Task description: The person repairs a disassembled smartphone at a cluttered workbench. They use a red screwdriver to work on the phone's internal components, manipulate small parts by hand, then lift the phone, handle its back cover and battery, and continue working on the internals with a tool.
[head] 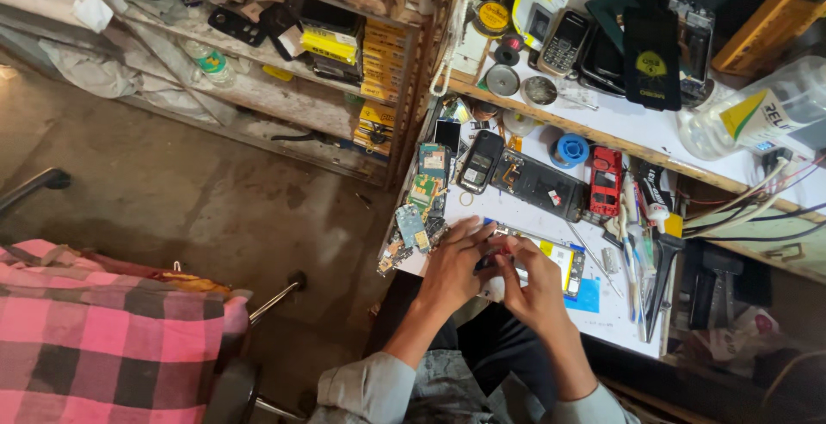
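Both hands meet over the front edge of the white tabletop [525, 209], pinching a small red-and-dark phone part [494, 261] between them. The left hand [452, 269] closes its fingers on one side, seemingly to steady it, while the right hand [533, 291] curls its fingers round the other side. An opened phone [555, 261] lies just beside them. A red phone shell [606, 180], circuit boards [413, 226] and tools [641, 261] lie within easy reach.
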`<move>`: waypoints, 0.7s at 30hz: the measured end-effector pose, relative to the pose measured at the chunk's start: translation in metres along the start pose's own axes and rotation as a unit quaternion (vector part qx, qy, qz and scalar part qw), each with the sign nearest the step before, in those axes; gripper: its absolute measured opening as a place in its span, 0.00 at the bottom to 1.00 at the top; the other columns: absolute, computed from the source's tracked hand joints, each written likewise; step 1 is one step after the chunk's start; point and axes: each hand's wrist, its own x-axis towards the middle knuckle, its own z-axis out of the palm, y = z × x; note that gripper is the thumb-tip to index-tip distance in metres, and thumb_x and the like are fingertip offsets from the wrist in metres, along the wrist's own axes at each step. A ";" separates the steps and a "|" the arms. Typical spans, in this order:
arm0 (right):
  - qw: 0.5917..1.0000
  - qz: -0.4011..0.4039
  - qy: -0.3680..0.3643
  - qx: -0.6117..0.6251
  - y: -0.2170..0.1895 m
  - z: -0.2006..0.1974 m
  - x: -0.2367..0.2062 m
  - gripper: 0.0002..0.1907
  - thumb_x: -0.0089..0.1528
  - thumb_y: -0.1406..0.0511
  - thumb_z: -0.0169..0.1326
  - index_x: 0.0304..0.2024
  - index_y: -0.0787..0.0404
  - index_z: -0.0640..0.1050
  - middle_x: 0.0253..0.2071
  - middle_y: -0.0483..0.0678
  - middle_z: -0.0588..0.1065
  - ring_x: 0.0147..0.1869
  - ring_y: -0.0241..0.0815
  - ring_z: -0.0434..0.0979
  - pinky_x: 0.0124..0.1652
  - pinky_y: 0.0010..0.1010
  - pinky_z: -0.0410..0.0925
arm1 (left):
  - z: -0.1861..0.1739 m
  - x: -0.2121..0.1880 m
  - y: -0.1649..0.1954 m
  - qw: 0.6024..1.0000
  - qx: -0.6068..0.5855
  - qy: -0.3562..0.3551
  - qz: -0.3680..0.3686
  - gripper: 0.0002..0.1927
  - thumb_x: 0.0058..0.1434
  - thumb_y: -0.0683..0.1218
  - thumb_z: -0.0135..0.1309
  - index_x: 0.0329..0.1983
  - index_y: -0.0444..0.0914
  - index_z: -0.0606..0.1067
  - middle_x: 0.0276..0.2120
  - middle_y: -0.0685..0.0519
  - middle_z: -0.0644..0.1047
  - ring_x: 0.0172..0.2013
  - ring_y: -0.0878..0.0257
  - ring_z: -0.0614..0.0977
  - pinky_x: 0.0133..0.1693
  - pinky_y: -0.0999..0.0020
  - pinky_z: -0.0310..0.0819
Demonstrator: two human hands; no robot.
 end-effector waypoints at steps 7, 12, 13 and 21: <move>0.998 0.008 0.004 -0.064 0.002 -0.002 0.006 0.23 0.57 0.74 0.69 0.48 0.61 0.70 0.34 0.55 0.77 0.35 0.54 0.82 0.33 0.38 0.72 | 0.000 0.000 0.001 1.000 0.000 0.003 0.004 0.28 0.47 0.45 0.70 0.54 0.39 0.80 0.62 0.54 0.77 0.67 0.53 0.70 0.68 0.55 0.62; 0.994 -0.088 -0.052 0.047 -0.004 -0.010 0.010 0.31 0.58 0.76 0.58 0.61 0.63 0.60 0.45 0.65 0.75 0.44 0.63 0.80 0.37 0.39 0.74 | -0.003 0.000 0.002 1.000 0.016 -0.022 -0.006 0.27 0.43 0.41 0.68 0.50 0.40 0.83 0.61 0.52 0.77 0.66 0.51 0.70 0.66 0.55 0.62; 0.996 -0.063 -0.052 0.017 -0.004 -0.008 0.010 0.33 0.58 0.77 0.59 0.62 0.61 0.62 0.43 0.62 0.77 0.43 0.61 0.81 0.36 0.39 0.74 | -0.003 0.000 0.001 1.000 0.012 -0.019 -0.006 0.26 0.43 0.41 0.68 0.50 0.40 0.83 0.61 0.52 0.77 0.66 0.52 0.70 0.67 0.55 0.62; 0.996 -0.069 -0.010 -0.059 -0.007 -0.007 0.011 0.41 0.56 0.74 0.65 0.66 0.54 0.59 0.41 0.61 0.77 0.38 0.56 0.82 0.33 0.38 0.73 | 0.000 0.002 -0.001 1.000 -0.011 0.016 0.005 0.27 0.45 0.43 0.69 0.52 0.38 0.82 0.60 0.53 0.78 0.66 0.52 0.71 0.67 0.57 0.63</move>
